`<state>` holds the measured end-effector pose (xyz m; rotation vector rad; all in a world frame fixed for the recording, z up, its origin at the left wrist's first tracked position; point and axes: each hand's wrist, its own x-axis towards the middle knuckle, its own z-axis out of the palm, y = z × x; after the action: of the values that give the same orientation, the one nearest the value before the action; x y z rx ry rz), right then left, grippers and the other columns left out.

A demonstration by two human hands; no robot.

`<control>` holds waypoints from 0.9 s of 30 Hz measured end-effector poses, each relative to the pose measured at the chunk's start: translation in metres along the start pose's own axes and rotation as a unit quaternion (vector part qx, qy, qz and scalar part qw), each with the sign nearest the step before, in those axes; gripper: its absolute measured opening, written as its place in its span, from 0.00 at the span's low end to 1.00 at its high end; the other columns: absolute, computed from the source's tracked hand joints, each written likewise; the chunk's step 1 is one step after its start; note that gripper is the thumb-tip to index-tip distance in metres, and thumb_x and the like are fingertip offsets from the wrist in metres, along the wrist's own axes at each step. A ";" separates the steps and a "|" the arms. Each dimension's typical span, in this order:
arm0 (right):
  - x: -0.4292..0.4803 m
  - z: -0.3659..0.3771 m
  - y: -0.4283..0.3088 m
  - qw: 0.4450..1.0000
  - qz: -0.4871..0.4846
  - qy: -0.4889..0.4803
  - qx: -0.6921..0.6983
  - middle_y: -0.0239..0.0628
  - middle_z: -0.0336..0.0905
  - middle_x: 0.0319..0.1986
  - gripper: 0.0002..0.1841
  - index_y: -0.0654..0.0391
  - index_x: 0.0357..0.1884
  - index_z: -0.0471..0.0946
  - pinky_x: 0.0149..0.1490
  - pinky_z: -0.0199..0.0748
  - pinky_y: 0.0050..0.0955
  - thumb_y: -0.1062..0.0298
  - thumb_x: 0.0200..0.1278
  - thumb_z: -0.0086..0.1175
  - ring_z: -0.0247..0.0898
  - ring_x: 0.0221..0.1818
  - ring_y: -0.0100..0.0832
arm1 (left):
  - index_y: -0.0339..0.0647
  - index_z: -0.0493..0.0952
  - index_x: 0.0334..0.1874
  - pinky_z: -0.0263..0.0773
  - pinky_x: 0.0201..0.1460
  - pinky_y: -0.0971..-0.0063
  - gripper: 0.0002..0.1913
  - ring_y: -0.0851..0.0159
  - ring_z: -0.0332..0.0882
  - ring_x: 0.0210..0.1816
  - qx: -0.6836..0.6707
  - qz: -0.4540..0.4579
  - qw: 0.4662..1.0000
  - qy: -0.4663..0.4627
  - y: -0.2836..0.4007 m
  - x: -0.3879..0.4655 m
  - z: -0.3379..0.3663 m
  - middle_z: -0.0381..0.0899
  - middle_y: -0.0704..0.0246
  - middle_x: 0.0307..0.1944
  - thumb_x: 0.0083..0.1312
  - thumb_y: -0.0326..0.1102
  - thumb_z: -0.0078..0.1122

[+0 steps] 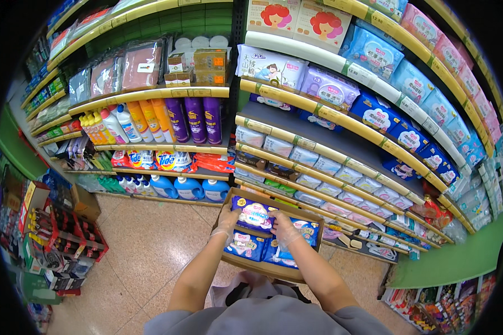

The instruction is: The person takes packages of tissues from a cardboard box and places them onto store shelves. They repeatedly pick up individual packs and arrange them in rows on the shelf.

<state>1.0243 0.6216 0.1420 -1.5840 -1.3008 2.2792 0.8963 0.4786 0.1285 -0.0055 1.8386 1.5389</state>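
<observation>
Between my two hands is a purple pack of sanitary pads (253, 214), held at its left and right ends over an open cardboard box (268, 274). My left hand (228, 222), in a clear plastic glove, grips the left end. The right end is gripped by my right hand (284, 228), gloved likewise. Inside the box, nearer my body, lie a blue pad pack (245, 246) at the left and another blue pack (280, 256) at the right. One more blue pack (305, 229) shows beyond my right wrist. What supports the box is hidden.
Shelves of pad packs curve along the right, with blue packs (375, 113) and a dark shelf board (302, 130) showing. Detergent bottles (188, 188) line the low shelf ahead left. A red display rack (77, 232) stands on the tiled floor (151, 243) at the left.
</observation>
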 end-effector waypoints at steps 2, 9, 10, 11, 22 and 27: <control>-0.002 -0.006 -0.003 1.000 0.006 -0.019 0.003 0.41 0.70 0.55 0.33 0.54 0.58 0.70 0.66 0.57 0.42 0.55 0.48 0.66 0.62 0.59 0.40 | 0.30 0.67 0.65 0.73 0.54 0.64 0.28 0.57 0.77 0.55 -0.015 0.042 0.999 0.028 0.004 -0.002 0.003 0.77 0.53 0.57 0.64 0.36 0.58; -0.037 -0.008 -0.054 0.992 -0.096 -0.064 0.049 0.29 0.72 0.40 0.19 0.50 0.47 0.74 0.55 0.66 0.35 0.55 0.56 0.62 0.68 0.46 0.29 | 0.29 0.75 0.54 0.74 0.54 0.67 0.20 0.56 0.82 0.48 0.084 0.249 0.960 0.099 0.050 0.002 0.004 0.83 0.52 0.48 0.60 0.32 0.62; -0.046 -0.008 -0.063 0.984 -0.142 -0.083 0.069 0.29 0.73 0.42 0.19 0.50 0.48 0.74 0.56 0.65 0.35 0.55 0.57 0.61 0.67 0.47 0.28 | 0.30 0.76 0.48 0.75 0.51 0.66 0.17 0.56 0.83 0.43 0.063 0.306 0.943 0.114 0.060 0.000 0.007 0.84 0.55 0.43 0.58 0.28 0.64; -0.052 -0.009 -0.073 0.973 -0.188 -0.102 0.090 0.28 0.73 0.43 0.19 0.50 0.49 0.74 0.56 0.65 0.35 0.55 0.58 0.61 0.67 0.48 0.28 | 0.31 0.76 0.47 0.75 0.51 0.66 0.16 0.56 0.82 0.42 0.045 0.331 0.936 0.108 0.072 0.000 0.009 0.83 0.55 0.42 0.57 0.27 0.64; -0.048 -0.019 -0.161 0.873 -0.407 -0.148 0.225 0.28 0.72 0.52 0.12 0.49 0.48 0.71 0.68 0.53 0.34 0.59 0.68 0.57 0.64 0.59 0.28 | 0.35 0.72 0.42 0.71 0.46 0.75 0.13 0.67 0.72 0.38 0.033 0.472 0.872 0.124 0.165 0.002 0.066 0.70 0.66 0.40 0.55 0.14 0.55; -0.034 -0.010 -0.178 0.877 -0.425 -0.168 0.150 0.29 0.72 0.52 0.10 0.50 0.46 0.73 0.70 0.52 0.34 0.61 0.67 0.58 0.62 0.64 0.29 | 0.34 0.72 0.46 0.74 0.51 0.74 0.13 0.68 0.77 0.44 -0.013 0.488 0.871 0.058 0.180 0.040 0.096 0.75 0.64 0.43 0.60 0.14 0.52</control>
<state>0.9805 0.7245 0.2852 -0.3677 -1.2548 2.0298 0.8376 0.6294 0.2590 0.9757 2.0213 2.2468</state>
